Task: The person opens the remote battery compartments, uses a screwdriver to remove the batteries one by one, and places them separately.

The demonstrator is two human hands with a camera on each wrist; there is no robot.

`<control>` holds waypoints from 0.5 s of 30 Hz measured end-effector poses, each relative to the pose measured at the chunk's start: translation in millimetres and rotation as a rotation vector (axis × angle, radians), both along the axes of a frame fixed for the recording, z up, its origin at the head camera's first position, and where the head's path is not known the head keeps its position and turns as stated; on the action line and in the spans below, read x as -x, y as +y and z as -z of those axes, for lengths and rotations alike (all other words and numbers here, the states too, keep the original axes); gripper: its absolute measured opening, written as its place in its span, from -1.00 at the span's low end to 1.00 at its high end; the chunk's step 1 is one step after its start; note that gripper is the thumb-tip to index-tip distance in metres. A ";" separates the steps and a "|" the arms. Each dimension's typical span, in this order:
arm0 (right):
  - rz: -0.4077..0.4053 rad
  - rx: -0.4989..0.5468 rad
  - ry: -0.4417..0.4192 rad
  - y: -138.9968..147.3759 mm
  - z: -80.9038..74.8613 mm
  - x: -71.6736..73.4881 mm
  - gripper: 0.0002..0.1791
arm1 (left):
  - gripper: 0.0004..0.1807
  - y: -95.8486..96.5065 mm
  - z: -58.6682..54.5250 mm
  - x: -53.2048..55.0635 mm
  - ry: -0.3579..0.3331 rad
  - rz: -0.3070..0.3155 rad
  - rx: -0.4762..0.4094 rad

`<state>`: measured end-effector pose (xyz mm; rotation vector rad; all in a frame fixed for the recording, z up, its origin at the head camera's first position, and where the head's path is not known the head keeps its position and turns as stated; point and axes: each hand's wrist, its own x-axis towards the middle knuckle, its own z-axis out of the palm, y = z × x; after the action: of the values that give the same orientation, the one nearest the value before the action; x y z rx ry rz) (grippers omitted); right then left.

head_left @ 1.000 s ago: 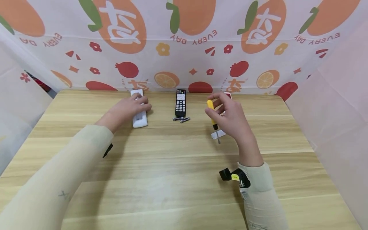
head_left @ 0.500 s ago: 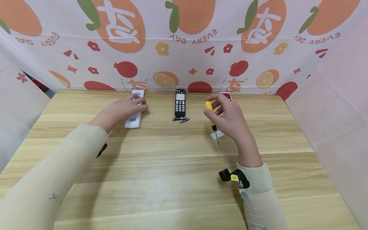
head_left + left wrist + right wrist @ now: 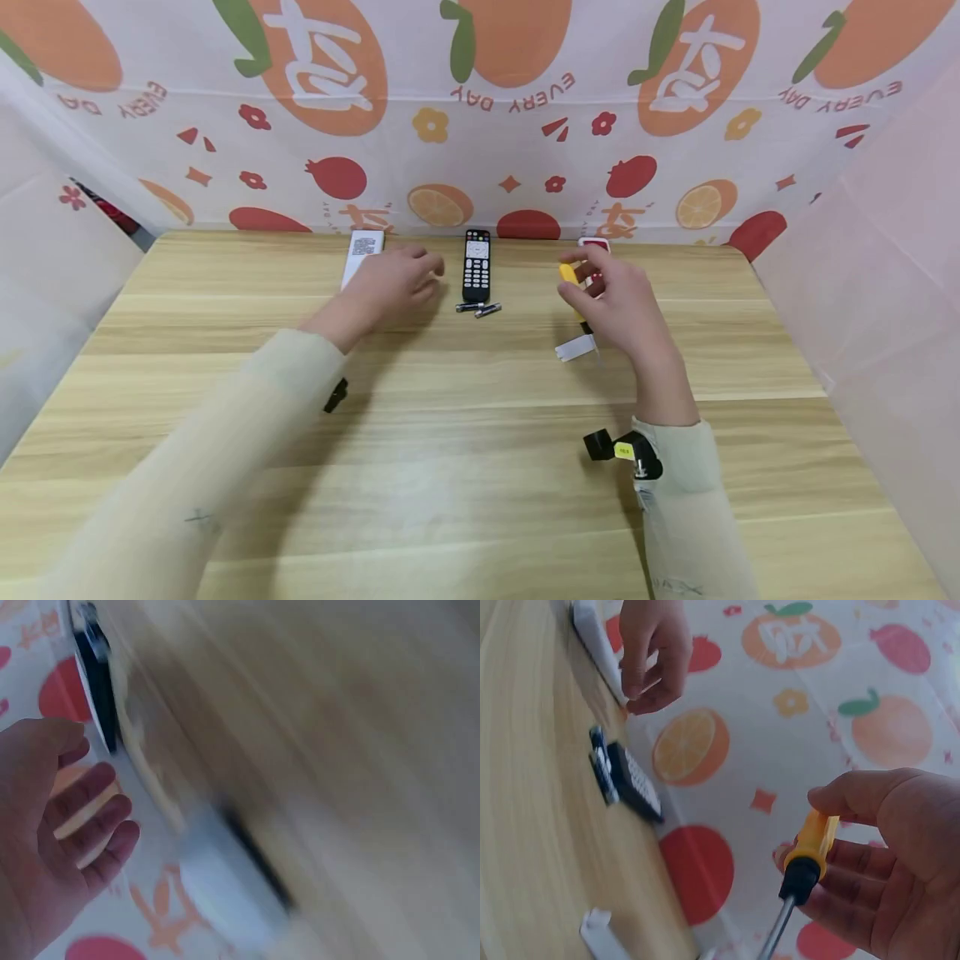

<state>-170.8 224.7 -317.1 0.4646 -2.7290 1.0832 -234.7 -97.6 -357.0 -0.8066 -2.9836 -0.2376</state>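
My right hand (image 3: 618,304) pinches a screwdriver (image 3: 814,840) by its yellow handle, its metal shaft pointing down. Below it lies a small white cover (image 3: 575,347), while a white-edged device with a red face (image 3: 594,242) is partly hidden behind the hand. With nothing in its loosely bent fingers, my left hand (image 3: 390,287) hovers between a white remote control (image 3: 364,246) and a black one. The white remote shows a printed label, and its near end is hidden by the hand. The black remote control (image 3: 477,265) lies buttons up, with two batteries (image 3: 487,310) at its near end.
A wooden table (image 3: 450,467) carries everything. A fruit-print cloth (image 3: 510,150) hangs right behind its far edge, and pale cloth walls (image 3: 892,275) stand at both sides. Black cameras (image 3: 600,444) are strapped to the wrists.
My left hand has come off the white remote control, which was shifted slightly left, and has moved right toward the black one. My right hand keeps the screwdriver in nearly the same place.
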 end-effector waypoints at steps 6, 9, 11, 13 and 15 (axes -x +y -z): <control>0.089 -0.059 -0.132 21.1 16.3 14.0 -0.58 | -0.44 47.4 13.3 10.1 -0.092 -0.106 -0.145; 0.150 -0.082 -0.192 29.9 22.1 17.9 -0.55 | -0.38 64.6 17.4 15.8 -0.142 -0.163 -0.144; 0.189 -0.089 -0.227 34.7 24.5 19.2 -0.54 | -0.37 72.9 18.0 18.3 -0.171 -0.195 -0.128; 0.224 -0.097 -0.256 39.0 26.2 20.2 -0.53 | -0.37 79.2 17.4 19.6 -0.194 -0.219 -0.103; 0.261 -0.108 -0.286 43.9 27.3 20.8 -0.52 | -0.42 83.9 16.8 19.9 -0.215 -0.234 -0.096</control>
<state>-191.6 268.6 -344.4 -0.0406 -2.9946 1.0042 -254.6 -13.7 -373.8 -0.4429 -3.1977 -0.4798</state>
